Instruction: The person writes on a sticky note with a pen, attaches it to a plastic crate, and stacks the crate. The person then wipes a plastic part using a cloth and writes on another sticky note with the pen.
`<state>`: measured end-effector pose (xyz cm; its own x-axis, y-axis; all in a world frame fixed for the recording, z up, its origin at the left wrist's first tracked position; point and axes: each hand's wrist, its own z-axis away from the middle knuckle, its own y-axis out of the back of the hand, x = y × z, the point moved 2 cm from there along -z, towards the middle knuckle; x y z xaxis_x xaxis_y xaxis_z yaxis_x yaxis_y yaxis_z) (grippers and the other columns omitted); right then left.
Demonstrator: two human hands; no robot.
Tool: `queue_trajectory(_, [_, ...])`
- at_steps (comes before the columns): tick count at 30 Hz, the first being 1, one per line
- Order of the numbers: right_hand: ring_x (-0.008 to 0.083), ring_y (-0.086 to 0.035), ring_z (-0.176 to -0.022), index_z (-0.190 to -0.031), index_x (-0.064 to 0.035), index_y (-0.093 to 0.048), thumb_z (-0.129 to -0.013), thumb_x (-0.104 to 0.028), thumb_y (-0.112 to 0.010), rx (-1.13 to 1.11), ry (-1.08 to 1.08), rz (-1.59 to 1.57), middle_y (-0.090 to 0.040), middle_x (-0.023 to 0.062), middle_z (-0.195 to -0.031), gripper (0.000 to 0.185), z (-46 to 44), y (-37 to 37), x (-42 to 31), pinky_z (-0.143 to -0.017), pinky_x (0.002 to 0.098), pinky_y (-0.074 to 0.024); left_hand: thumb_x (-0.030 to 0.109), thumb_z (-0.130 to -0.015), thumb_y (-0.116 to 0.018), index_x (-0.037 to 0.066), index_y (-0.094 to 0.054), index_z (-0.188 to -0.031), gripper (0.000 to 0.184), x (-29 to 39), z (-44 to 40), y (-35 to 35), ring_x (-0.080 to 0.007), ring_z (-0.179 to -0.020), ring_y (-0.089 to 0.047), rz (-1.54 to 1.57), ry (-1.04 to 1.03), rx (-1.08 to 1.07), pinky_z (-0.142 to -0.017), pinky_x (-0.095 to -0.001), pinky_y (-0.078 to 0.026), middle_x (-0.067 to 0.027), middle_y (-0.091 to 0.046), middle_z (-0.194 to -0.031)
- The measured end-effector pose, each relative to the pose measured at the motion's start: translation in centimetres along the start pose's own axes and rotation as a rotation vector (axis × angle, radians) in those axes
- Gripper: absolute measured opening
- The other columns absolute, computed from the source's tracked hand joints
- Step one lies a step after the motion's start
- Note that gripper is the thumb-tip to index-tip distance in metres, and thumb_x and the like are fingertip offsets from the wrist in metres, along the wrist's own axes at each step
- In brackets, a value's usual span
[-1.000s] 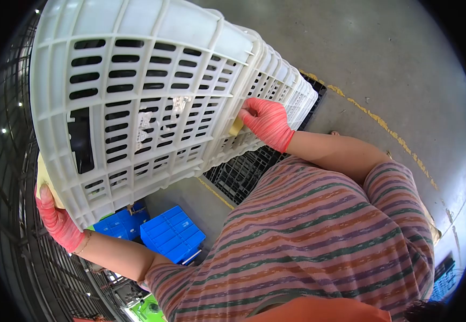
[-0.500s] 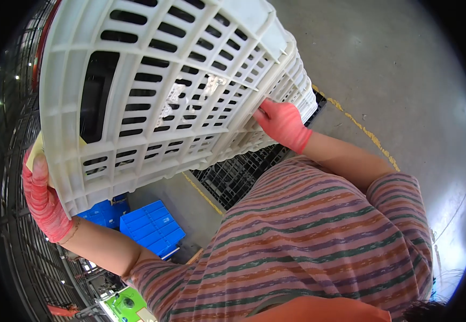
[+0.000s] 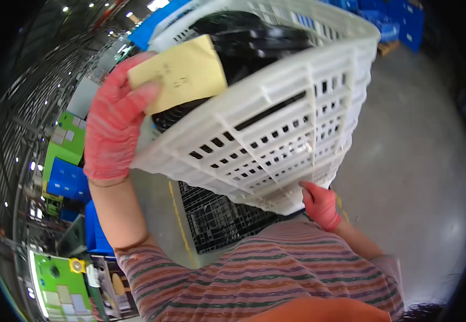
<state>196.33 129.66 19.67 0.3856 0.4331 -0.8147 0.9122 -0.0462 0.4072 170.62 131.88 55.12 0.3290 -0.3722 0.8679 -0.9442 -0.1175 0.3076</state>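
Observation:
My left hand (image 3: 116, 121), in a pink-red glove, pinches a yellow paper note (image 3: 184, 75) with faint writing between thumb and fingers. The note is held over the near left rim of a white slotted plastic crate (image 3: 276, 86). Black glossy parts (image 3: 260, 45) lie inside the crate. My right hand (image 3: 320, 205), gloved the same way, is closed low against the crate's near side, thumb upward; whatever it grips is hidden.
Beneath the white crate is a black pallet (image 3: 211, 220) on grey floor with yellow lines. Blue crates (image 3: 405, 24) stand at the back right, and more blue bins (image 3: 67, 178) at the left. Green boards (image 3: 61, 282) show at the lower left.
The view has tipped up, so the crate's inside now shows. My left hand has come up over the rim with the yellow note. My right hand sits lower on the crate's side.

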Motion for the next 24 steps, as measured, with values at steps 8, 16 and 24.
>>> queue_trajectory(8, [0.0207, -0.058, -0.056, -0.106, -0.007, -0.068, -0.089, -0.006, -0.058, -0.135, -0.14, -0.159, -0.06, 0.0117, -0.065, 0.02, 0.5, -0.2, 1.0, -0.057, 0.032, -0.0477, 0.001, -0.085, -0.068, -0.001, -0.054, -0.127, 0.044, -0.4, 0.6, 0.8, -0.0152, -0.102, -0.062, 0.148, -0.171, 0.226, -0.089, -0.0253, -0.05, -0.008, -0.064, -0.112])
queue_trajectory(16, [0.0218, -0.059, -0.056, -0.104, -0.0075, -0.069, -0.089, -0.006, -0.059, -0.216, -0.088, -0.16, -0.06, 0.0117, -0.065, 0.019, 1.1, -0.5, 1.4, -0.057, 0.0323, -0.0478, 0.026, -0.086, -0.071, 0.012, -0.056, -0.132, 0.05, -0.3, 0.3, -1.1, -0.0294, -0.136, -0.04, -0.948, -0.258, -0.14, -0.111, -0.0378, -0.033, -0.0192, -0.043, -0.144])
queue_trajectory(24, [0.0161, -0.057, -0.057, -0.108, -0.0077, -0.069, -0.09, -0.008, -0.057, -0.38, -0.202, -0.233, -0.061, 0.0084, -0.065, 0.021, 2.3, 0.1, 1.1, -0.059, 0.0297, -0.0476, 0.036, -0.088, -0.069, 0.009, -0.054, -0.133, 0.055, -0.2, 0.4, -1.1, -0.029, -0.144, -0.027, -0.929, -0.151, 0.102, -0.115, -0.0382, -0.024, -0.0218, -0.04, -0.147])
